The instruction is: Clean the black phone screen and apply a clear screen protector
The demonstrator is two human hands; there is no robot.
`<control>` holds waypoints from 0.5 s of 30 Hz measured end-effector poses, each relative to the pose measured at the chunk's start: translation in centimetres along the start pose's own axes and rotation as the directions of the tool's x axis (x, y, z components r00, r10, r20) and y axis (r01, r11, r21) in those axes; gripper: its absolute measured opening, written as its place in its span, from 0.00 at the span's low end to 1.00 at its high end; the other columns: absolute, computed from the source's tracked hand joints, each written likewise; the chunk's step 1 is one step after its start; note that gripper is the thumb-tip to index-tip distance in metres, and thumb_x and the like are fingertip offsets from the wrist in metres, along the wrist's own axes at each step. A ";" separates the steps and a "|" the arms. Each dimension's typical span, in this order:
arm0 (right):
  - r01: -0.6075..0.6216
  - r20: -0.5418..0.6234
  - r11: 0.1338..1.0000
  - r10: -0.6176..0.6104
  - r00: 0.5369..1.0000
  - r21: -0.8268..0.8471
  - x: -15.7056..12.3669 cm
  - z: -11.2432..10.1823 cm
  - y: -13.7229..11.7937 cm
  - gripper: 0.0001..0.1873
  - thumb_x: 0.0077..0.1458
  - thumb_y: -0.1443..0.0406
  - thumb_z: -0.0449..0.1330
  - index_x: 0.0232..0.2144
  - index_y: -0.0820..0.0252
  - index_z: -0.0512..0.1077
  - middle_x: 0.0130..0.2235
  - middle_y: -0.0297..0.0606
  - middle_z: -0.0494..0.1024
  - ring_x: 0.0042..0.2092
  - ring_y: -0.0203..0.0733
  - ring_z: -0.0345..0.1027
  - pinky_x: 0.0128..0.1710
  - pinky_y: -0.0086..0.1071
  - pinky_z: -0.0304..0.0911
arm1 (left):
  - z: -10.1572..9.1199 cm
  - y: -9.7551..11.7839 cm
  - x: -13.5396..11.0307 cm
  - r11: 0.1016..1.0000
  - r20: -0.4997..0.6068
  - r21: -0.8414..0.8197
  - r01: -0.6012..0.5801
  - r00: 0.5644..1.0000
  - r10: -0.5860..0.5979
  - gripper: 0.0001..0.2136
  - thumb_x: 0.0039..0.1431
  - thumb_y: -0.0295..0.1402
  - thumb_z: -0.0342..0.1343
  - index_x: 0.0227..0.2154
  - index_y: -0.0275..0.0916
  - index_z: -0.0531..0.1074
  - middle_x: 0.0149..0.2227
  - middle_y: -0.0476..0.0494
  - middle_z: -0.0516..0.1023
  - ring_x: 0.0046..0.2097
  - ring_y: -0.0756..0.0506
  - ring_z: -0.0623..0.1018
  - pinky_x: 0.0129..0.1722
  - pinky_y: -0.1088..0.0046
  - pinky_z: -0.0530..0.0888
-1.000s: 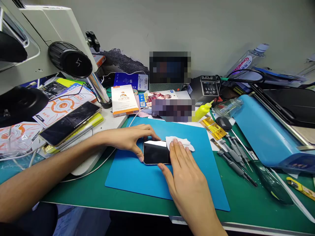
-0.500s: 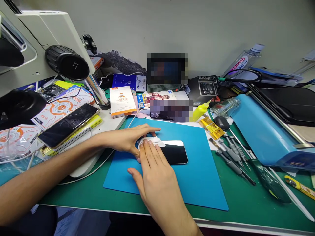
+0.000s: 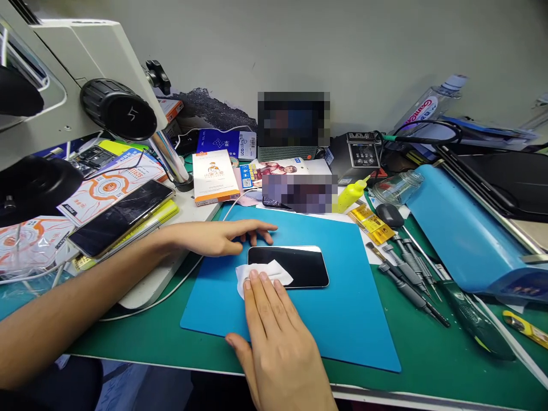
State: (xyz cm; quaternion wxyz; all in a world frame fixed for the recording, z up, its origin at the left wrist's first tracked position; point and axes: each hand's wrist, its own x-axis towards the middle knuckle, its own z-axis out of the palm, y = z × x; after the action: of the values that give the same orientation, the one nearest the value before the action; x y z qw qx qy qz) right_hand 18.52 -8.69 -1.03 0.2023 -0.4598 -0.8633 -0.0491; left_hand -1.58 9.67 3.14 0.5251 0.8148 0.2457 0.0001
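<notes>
A smartphone (image 3: 299, 265) with a dark screen lies face up on a blue mat (image 3: 342, 325). Across its near left corner, partly over the mat, is a thin white wipe (image 3: 274, 271). My right hand (image 3: 280, 337) presses this wipe down under flat, outstretched fingers; its thumb is held apart. Just beyond the phone's upper left edge, my left hand (image 3: 231, 235) rests on the mat, its fingers loosely extended with nothing between them. The phone's lower left corner is hidden by the wipe and fingers.
A microscope (image 3: 117, 108) stands at the left, beside another phone (image 3: 122, 218). Boxes, including a white and orange box (image 3: 215, 174), line the back. To the right lie screwdrivers (image 3: 411, 285), a yellow bottle (image 3: 351, 194), a glass jar (image 3: 396, 187) and a blue machine (image 3: 466, 228).
My right hand has slid the wipe toward me, uncovering the phone's upper left corner. My left hand has drawn slightly back and left from the phone's end.
</notes>
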 end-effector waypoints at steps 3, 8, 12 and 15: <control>-0.001 -0.012 1.000 0.001 1.000 -0.014 -0.1 -0.4 0.6 0.27 0.73 0.58 0.53 0.65 0.72 0.70 0.68 0.47 0.70 0.68 0.52 0.67 0.67 0.42 0.68 | 0.4 0.1 0.4 0.999 -0.057 -0.029 0.024 0.998 -0.025 0.29 0.69 0.27 0.48 0.72 0.45 0.56 0.65 0.40 0.71 0.57 0.44 0.74 0.58 0.68 0.72; -0.045 -0.010 0.993 0.044 0.999 -0.113 -1.3 -1.1 2.8 0.28 0.74 0.58 0.53 0.66 0.72 0.67 0.69 0.48 0.69 0.68 0.52 0.67 0.65 0.45 0.69 | 0.5 0.7 0.6 0.999 -0.068 -0.030 0.044 0.997 -0.046 0.25 0.73 0.30 0.47 0.70 0.43 0.60 0.65 0.41 0.72 0.61 0.44 0.74 0.62 0.68 0.70; -0.071 -0.007 0.977 0.071 0.997 -0.203 -3.3 -1.7 4.9 0.29 0.74 0.59 0.52 0.69 0.73 0.63 0.70 0.49 0.67 0.69 0.53 0.65 0.66 0.47 0.67 | 0.5 0.9 0.6 0.998 -0.093 -0.026 0.060 0.994 -0.062 0.23 0.74 0.32 0.48 0.69 0.44 0.63 0.66 0.43 0.73 0.66 0.43 0.71 0.65 0.68 0.68; -0.115 -0.011 0.968 0.116 0.993 -0.221 -4.2 -1.9 6.0 0.32 0.74 0.57 0.51 0.72 0.71 0.57 0.71 0.49 0.66 0.70 0.54 0.64 0.67 0.49 0.66 | 0.5 0.8 0.7 0.998 -0.100 -0.017 0.062 0.993 -0.064 0.22 0.74 0.33 0.48 0.68 0.43 0.63 0.66 0.44 0.73 0.66 0.44 0.72 0.65 0.69 0.68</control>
State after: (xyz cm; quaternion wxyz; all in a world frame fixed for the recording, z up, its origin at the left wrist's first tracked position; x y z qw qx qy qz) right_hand 26.10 -9.04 -1.57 0.1514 -0.5289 -0.8245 -0.1325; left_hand -0.51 9.23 3.46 0.5175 0.8019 0.2975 0.0263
